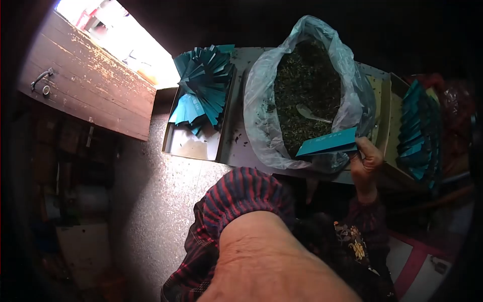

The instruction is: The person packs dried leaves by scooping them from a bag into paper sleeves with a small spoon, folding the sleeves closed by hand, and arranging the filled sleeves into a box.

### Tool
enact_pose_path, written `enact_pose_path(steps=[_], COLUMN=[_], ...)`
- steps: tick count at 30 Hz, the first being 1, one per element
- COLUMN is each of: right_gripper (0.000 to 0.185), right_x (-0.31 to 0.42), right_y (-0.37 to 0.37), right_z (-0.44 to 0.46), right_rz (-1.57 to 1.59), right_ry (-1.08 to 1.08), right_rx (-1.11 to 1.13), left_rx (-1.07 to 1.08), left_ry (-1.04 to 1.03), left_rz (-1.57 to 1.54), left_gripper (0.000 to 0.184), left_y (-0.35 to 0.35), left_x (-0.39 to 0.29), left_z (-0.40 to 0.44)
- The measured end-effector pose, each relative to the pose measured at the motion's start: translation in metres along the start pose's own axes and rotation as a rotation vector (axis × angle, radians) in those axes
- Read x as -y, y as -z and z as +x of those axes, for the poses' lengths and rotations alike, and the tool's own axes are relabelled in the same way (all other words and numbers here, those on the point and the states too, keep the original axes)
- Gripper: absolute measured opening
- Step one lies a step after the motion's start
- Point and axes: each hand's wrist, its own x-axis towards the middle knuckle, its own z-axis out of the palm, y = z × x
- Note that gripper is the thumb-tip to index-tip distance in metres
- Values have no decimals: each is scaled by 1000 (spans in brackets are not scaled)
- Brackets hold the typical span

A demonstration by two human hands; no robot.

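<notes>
My right hand (368, 163) pinches the end of a teal packet (327, 143) over the near right rim of a clear plastic bag (260, 116). Dark dried leaves (302, 75) fill the open bag, and a translucent spoon (314, 116) lies on them. Very close to the camera, my left hand (276, 267) and wrist cross the lower middle; the fingers are out of sight. Left of the bag, a shallow box (196, 144) holds fanned teal packets (204, 83). More teal packets (418, 133) stand fanned by a box (386, 108) at the right.
A worn wooden panel (95, 80) with a metal handle is at the upper left, beside a bright opening. Speckled floor (161, 206) shows below it. Reddish plastic (457, 103) lies at the far right. Leaf crumbs dot the table (234, 148).
</notes>
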Motion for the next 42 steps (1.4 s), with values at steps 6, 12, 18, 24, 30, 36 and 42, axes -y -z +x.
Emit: enact_pose_path(steps=[6,12,18,24,30,36,42], right_gripper=[18,12,22,17,10,16,24], right_x=[2,10,5,-3,-11,1,14], right_y=[-4,-5,-7,-9,-11,-12,-22], right_z=[1,5,6,7,13,20,30], right_rz=[3,9,32,11,79,152,87], right_ry=[24,40,70,59,52,99,275], right_rx=[-25,-38,-42,-113,-193,-122,-8], left_rx=[-7,-42,-114,-199,-211,-173,-107], left_ry=[-31,-25,-80,-43,-19,642,970], left_rz=[-26,-76,-118,-201,-220,208,-106], left_gripper=[32,30,29,28,27,80,71], left_y=[-5,-20,-46,-82,-89,-128,-131], left_x=[0,-4,-4,-24,-42,55,77], left_z=[5,4,12,14,19,-51,-72])
